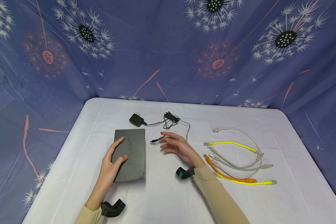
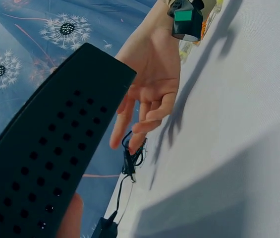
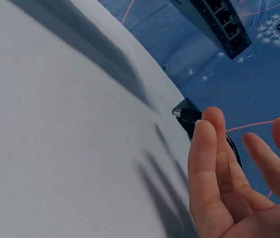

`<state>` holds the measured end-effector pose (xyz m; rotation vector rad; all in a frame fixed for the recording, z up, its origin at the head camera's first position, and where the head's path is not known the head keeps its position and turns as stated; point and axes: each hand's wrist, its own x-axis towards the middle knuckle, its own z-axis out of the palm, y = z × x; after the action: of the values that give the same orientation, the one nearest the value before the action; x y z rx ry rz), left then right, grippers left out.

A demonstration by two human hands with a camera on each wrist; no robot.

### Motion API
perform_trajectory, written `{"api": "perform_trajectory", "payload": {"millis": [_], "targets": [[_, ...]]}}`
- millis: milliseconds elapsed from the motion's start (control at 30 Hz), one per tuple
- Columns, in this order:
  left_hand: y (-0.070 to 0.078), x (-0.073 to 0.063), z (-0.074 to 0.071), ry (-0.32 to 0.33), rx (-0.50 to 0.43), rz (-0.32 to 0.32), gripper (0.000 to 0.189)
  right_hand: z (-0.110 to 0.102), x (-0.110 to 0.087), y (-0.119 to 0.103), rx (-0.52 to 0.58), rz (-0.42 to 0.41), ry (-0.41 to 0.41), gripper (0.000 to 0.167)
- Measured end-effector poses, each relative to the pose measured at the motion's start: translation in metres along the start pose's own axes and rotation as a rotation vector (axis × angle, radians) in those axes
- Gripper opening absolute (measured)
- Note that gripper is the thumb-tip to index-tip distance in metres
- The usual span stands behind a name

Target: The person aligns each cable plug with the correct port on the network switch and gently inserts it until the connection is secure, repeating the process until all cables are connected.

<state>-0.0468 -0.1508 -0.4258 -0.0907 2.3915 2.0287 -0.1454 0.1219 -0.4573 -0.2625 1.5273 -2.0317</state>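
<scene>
The left hand [image 1: 109, 166] grips the dark box [image 1: 135, 157] along its left side.

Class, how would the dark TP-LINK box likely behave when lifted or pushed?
The box probably stays stiff: its edges look straight in the left hand. Its broad, flat top and squared sides suggest sliding rather than rolling. Rows of holes hint at a hollow casing, so perhaps light for its size.

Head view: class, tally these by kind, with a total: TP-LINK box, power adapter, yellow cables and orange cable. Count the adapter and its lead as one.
TP-LINK box: 1
Power adapter: 1
Yellow cables: 2
Orange cable: 1
Total: 5
</scene>
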Motion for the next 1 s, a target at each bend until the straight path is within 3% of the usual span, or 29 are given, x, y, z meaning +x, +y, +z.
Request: {"api": "perform_trajectory", "payload": {"millis": [300,733,1000], "targets": [[0.001,-0.001,0.003,-0.017,-0.018,0.006,0.060,-0.001,-0.013,-0.010,0.009,-0.056,0.059,0.046],[0.008,0.004,0.014,-0.071,-0.053,0.066,0.060,0.000,-0.036,-0.027,0.002,-0.162,0.157,0.039],[0.009,0.005,0.024,-0.096,-0.088,0.094,0.062,-0.001,-0.046,-0.032,0.049,-0.199,0.222,0.023]]}}
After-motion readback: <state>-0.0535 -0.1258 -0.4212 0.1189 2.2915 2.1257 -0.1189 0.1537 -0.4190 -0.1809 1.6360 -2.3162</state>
